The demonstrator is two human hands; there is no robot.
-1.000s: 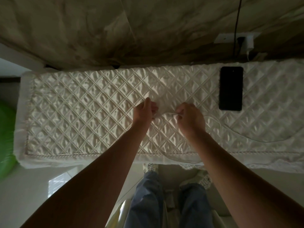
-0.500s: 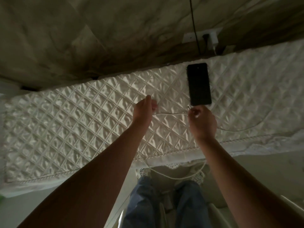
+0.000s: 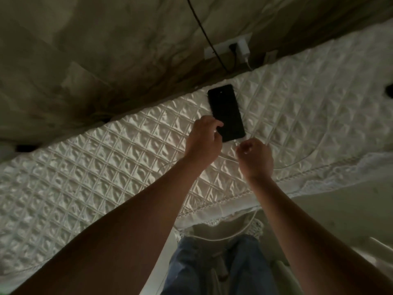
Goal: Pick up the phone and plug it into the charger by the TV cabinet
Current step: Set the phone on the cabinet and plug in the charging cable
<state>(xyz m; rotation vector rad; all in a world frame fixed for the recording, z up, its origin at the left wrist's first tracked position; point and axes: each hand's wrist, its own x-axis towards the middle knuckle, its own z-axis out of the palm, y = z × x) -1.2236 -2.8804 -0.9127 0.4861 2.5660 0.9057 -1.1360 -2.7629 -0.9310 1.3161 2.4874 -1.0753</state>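
Black phone [image 3: 225, 112] lies flat, screen dark, on the quilted white cover [image 3: 106, 171] at upper centre of frame, near the cover's back edge, long axis tilted a bit toward lower right. Left hand [image 3: 203, 141] at centre frame, fingers curled onto the phone's left long edge near its lower corner; thumb/fingertips touching it, but phone still flat on the cover, not lifted. Right hand [image 3: 255, 158] just right of and below the phone's lower end, fingers pinched on the white charger cable [image 3: 238, 236] near its plug end; plug tip sits just beside the phone's bottom edge, can't tell if touching or inserted. Cable loops down off the cover's front edge at lower centre, another run arcs across the cover to the right of frame. White charger block [image 3: 243, 48] is plugged in a wall outlet [image 3: 214, 52] at top centre, above phone; black cord [image 3: 204, 33] runs diagonally by it. Wall dim, brownish. Jeans [image 3: 212, 267] at bottom centre. Dark obj at right edge, unclear.
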